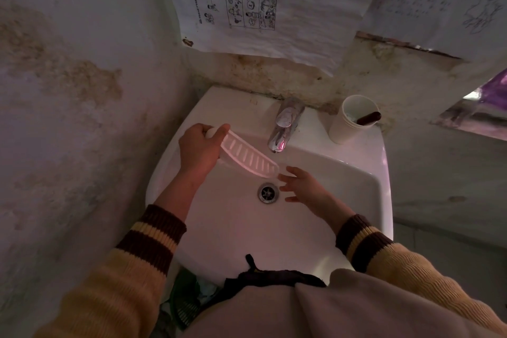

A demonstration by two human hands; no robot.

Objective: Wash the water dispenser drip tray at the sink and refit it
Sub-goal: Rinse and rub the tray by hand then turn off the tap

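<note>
The white slotted drip tray (251,156) is held over the white sink (233,228), tilted, its far end gripped by my left hand (199,149) at the basin's left rim. Its free end points toward the drain (268,193). My right hand (304,186) hovers just right of the drain with fingers spread, its fingertips close under the tray's free end; whether they touch it I cannot tell. The chrome tap (284,129) stands just behind the tray; no running water is visible.
A white cup (348,121) holding a dark-handled item stands on the sink's back right corner. Stained walls close in on the left and behind, with paper notices (247,0) hung above. A green basket (182,302) sits under the basin's front left.
</note>
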